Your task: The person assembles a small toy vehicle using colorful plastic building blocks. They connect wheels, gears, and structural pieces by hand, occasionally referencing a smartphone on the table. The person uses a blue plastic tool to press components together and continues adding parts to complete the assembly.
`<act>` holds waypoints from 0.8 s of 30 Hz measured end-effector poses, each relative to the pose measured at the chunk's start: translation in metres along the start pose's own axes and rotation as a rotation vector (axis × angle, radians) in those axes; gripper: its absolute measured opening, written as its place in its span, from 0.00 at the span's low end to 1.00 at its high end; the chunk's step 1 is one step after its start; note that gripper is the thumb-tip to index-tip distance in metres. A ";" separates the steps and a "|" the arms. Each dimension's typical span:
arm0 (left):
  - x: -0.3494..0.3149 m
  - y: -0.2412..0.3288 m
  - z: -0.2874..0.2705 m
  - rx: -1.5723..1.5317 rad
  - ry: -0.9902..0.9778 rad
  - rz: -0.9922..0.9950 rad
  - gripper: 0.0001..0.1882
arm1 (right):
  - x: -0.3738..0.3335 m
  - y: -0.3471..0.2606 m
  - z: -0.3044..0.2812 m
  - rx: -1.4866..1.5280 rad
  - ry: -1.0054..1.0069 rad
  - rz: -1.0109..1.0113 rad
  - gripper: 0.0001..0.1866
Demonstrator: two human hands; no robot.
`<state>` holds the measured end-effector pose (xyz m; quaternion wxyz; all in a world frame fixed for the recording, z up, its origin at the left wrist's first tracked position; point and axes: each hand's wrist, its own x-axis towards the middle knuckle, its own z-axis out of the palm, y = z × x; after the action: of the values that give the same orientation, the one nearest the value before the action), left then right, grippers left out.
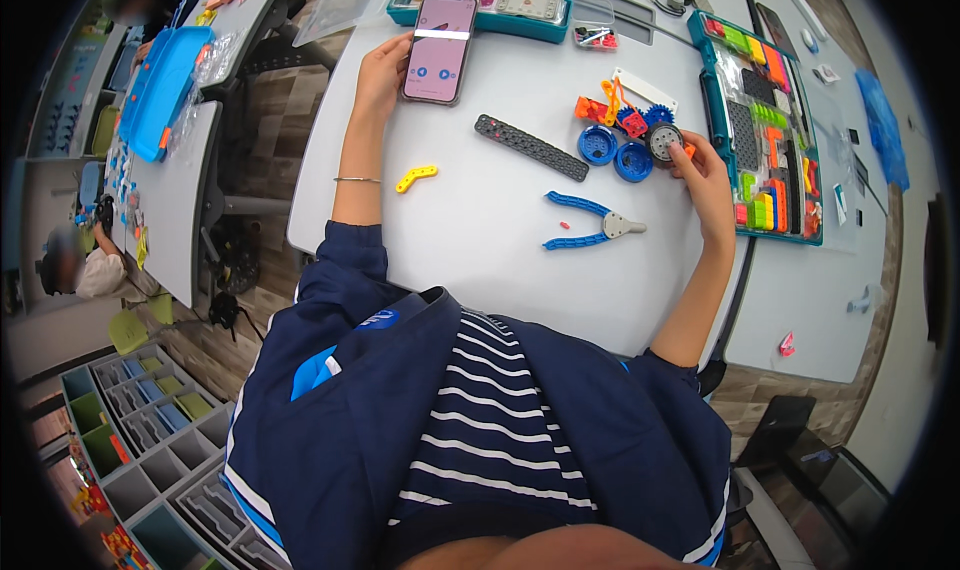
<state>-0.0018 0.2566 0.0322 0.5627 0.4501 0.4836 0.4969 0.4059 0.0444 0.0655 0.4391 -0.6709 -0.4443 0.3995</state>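
My left hand (382,72) grips a smartphone (440,52) by its left edge; its lit screen shows a pinkish picture with two round blue buttons. My right hand (708,175) has its thumb and fingers on a grey toy wheel (664,141) at the right side of a small pile of building parts. Blue wheel rims (632,161), blue gears (658,116) and orange pieces (612,100) lie against it. Between the hands rests a long dark perforated beam (532,148). Nearer me lie blue-handled pliers (590,222), a tiny red peg (564,225) and a yellow angled beam (416,178).
A teal parts case (708,90) full of colourful pieces stands to the right, another teal case (550,30) at the far edge. A small clear box (597,37) sits beside it. Other people work at tables on the left, near a blue tray (160,135).
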 end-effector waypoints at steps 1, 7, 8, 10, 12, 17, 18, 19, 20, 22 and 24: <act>0.000 -0.001 -0.001 -0.029 0.007 -0.005 0.17 | 0.000 0.001 0.000 0.006 0.000 -0.011 0.23; 0.019 -0.010 -0.019 -0.135 0.082 0.079 0.17 | -0.001 0.002 0.000 0.008 0.005 -0.026 0.24; 0.024 -0.011 -0.023 -0.145 0.081 0.105 0.17 | -0.001 0.002 0.000 0.005 0.004 -0.023 0.24; 0.030 -0.012 -0.033 -0.161 0.108 0.118 0.18 | -0.001 0.001 0.000 -0.002 0.007 -0.016 0.24; 0.033 -0.013 -0.042 -0.136 0.081 0.127 0.18 | -0.001 0.000 0.000 -0.010 0.014 -0.013 0.24; 0.019 0.001 -0.043 0.073 0.167 0.239 0.17 | 0.000 0.002 0.001 -0.012 0.022 -0.011 0.24; 0.011 0.007 -0.038 0.161 0.230 0.252 0.16 | 0.000 0.003 0.001 -0.007 0.024 -0.018 0.24; 0.003 0.015 -0.033 0.348 0.273 0.459 0.15 | 0.001 0.003 0.000 -0.010 0.024 -0.016 0.24; -0.008 0.024 -0.027 0.533 0.331 0.619 0.15 | 0.001 0.004 0.000 -0.011 0.022 -0.020 0.24; -0.033 0.037 -0.009 0.664 0.228 0.772 0.14 | 0.002 0.005 0.000 -0.002 0.024 -0.023 0.23; -0.062 0.040 0.012 0.688 -0.123 0.739 0.17 | 0.002 0.005 0.000 0.016 0.024 -0.028 0.22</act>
<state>0.0029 0.1984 0.0789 0.1960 0.7787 0.3939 0.4473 0.4077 0.0450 0.0606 0.4554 -0.6658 -0.4451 0.3889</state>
